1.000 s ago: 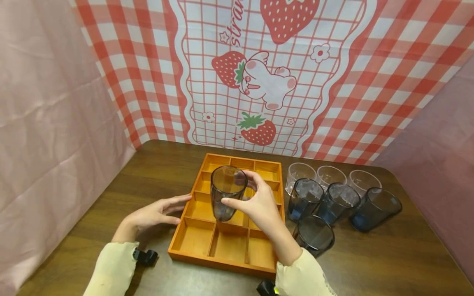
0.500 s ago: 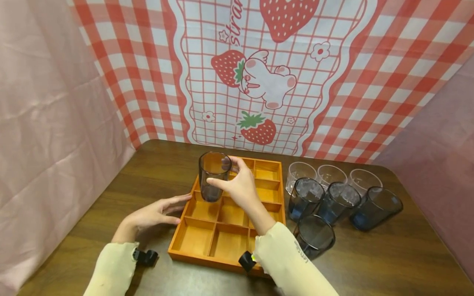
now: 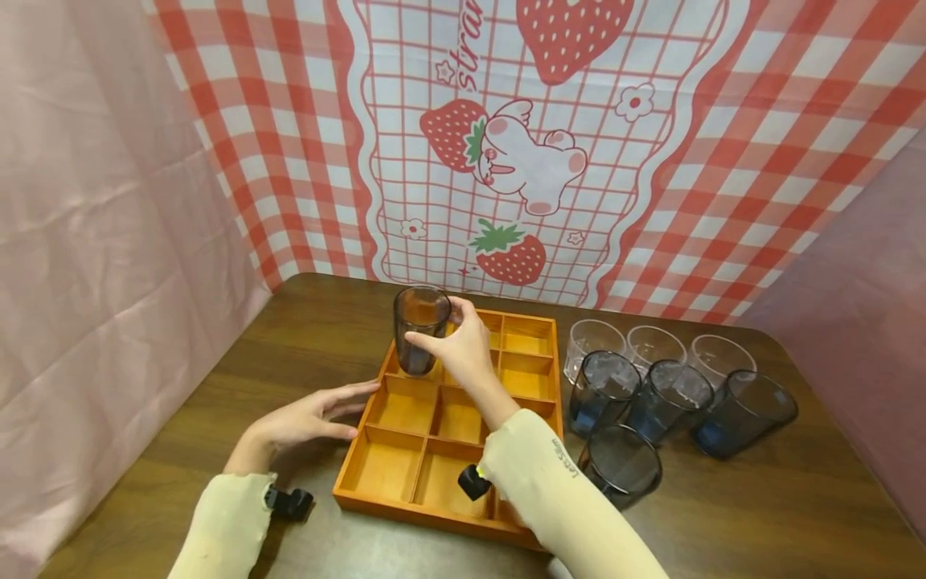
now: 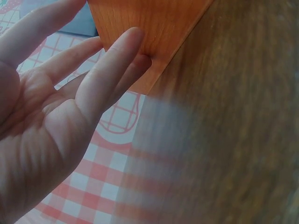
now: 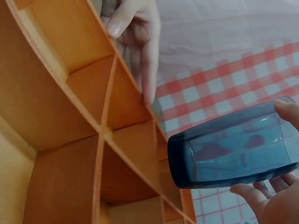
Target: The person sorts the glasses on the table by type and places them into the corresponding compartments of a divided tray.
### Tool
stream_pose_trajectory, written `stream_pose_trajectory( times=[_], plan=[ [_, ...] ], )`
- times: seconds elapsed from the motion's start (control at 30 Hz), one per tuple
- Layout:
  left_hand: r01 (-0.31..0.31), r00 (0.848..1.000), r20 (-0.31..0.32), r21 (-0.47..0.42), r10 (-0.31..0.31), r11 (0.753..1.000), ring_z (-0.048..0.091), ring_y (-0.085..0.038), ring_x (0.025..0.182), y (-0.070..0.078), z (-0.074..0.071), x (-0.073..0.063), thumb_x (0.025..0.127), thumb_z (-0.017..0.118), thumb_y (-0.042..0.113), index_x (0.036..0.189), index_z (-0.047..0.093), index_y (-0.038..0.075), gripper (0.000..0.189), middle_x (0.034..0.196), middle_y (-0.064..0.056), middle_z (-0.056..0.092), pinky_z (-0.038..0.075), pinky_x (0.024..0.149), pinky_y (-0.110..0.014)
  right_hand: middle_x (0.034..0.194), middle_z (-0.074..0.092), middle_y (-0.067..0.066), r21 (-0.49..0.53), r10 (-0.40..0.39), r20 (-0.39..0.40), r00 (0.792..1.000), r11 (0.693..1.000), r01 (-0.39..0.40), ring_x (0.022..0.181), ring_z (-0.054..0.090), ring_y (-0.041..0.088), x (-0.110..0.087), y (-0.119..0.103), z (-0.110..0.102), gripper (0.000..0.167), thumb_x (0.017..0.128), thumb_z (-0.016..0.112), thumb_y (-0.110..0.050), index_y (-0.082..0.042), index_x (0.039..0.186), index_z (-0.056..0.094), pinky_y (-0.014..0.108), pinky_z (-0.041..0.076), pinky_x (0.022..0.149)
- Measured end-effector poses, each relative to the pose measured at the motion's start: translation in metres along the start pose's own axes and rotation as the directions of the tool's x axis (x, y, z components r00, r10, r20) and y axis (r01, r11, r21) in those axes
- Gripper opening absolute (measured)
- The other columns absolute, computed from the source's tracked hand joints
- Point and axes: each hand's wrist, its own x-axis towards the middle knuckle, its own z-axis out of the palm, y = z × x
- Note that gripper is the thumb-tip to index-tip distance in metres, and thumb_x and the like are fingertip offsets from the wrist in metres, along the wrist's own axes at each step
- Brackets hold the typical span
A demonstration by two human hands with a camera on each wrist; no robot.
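Observation:
A dark tinted drinking glass [image 3: 417, 342] is held upright in my right hand [image 3: 463, 350], thumb on the near side and fingers behind it. In the head view the glass overlaps the far left compartments of the wooden divided tray [image 3: 443, 519]. The right wrist view shows the glass [image 5: 229, 149] with its base pointing toward the tray dividers, and space between them. My left hand [image 3: 311, 418] rests with extended fingers against the tray's left side. In the left wrist view its fingertips [image 4: 135, 35] touch the outer wooden wall.
Right of the tray stand several dark tinted glasses [image 3: 604, 394], with clear glasses [image 3: 595, 346] behind them. One more dark glass [image 3: 620, 466] is nearer the front, close to my right sleeve [image 3: 550, 474]. A checked strawberry cloth [image 3: 506, 161] hangs behind the table.
My right hand has carried the dark glass away from me and slightly left, from over the tray's middle to its far left part. The left hand has stayed at the tray's side.

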Motion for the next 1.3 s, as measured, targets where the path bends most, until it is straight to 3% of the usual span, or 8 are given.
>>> stream_pose_trajectory(
  times=[0.43,0.77,1.3],
  plan=[
    [-0.004,1.0,0.008,-0.006,0.004,1.0,0.021,-0.05,0.142,0.0,0.001,0.0,0.096,0.058,0.011,0.154,0.016,-0.001,0.072,0.161,-0.025,0.011,0.036,0.109,-0.051,0.129,0.059,0.013,-0.006,0.069,-0.036,0.997,0.998,-0.069,0.123,0.055,0.031,0.007,0.02,0.007,0.073,0.072,0.086,-0.027,-0.007,0.132,0.049,0.045,0.048,0.101],
    [-0.004,1.0,0.002,-0.019,0.004,1.0,0.022,-0.05,0.142,0.002,0.002,-0.001,0.096,0.059,0.012,0.153,0.017,-0.002,0.073,0.16,-0.025,0.011,0.039,0.109,-0.044,0.126,0.061,0.012,-0.034,0.102,-0.048,0.994,0.994,-0.104,0.119,0.057,0.03,0.006,0.028,0.01,0.074,0.07,0.087,-0.03,-0.01,0.132,0.051,0.045,0.05,0.096],
    [-0.001,1.0,0.005,-0.033,0.001,0.999,0.021,-0.05,0.142,0.001,0.002,0.0,0.096,0.059,0.012,0.153,0.016,-0.002,0.074,0.161,-0.025,0.01,0.042,0.108,-0.037,0.133,0.059,0.012,-0.177,0.153,-0.04,0.987,0.972,-0.158,0.121,0.057,0.03,0.008,0.035,0.018,0.079,0.069,0.087,-0.035,-0.013,0.135,0.049,0.046,0.051,0.095]
  ],
)
